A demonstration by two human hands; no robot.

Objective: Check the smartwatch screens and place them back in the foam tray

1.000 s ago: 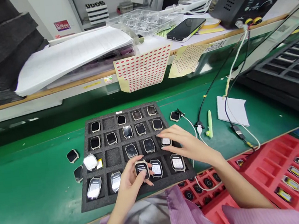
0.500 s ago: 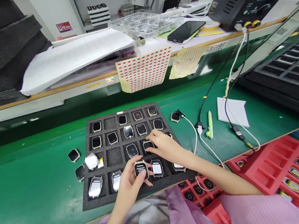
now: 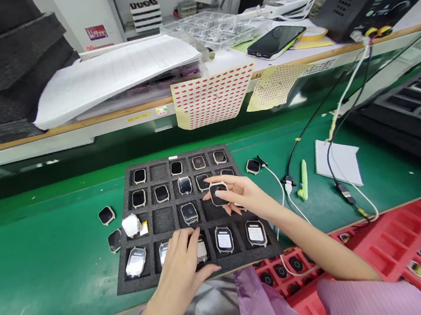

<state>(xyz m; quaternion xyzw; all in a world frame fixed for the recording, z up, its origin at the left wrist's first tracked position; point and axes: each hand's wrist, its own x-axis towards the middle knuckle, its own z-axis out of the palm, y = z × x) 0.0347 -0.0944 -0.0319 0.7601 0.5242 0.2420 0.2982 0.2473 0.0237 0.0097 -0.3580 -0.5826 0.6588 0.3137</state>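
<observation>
A smartwatch with a dark screen point(image 3: 219, 195) is in my right hand point(image 3: 242, 192), gripped between thumb and fingers above the black foam tray point(image 3: 128, 286). My left hand point(image 3: 182, 260) lies over the tray's front row, its thumb stretched apart from the fingers. Beside those fingers a watch with a pale lit screen point(image 3: 202, 249) sits in its pocket, partly covered by the hand. To its right are two watches showing white screens, one nearer point(image 3: 224, 239) and one farther right point(image 3: 256, 234). Several more watches fill pockets in the rows behind.
Two loose watches, one of them point(image 3: 107, 215), lie left of the tray. Another watch point(image 3: 252, 166) lies to the right near a white cable point(image 3: 279, 185). A green pen-like tool point(image 3: 303, 180) and white paper point(image 3: 337, 161) are farther right. Red trays point(image 3: 385, 244) stand below the bench edge.
The watch from my left hand now rests in a front-row pocket, and that hand has loosened. My right hand has lifted a dark-screened watch out of its pocket.
</observation>
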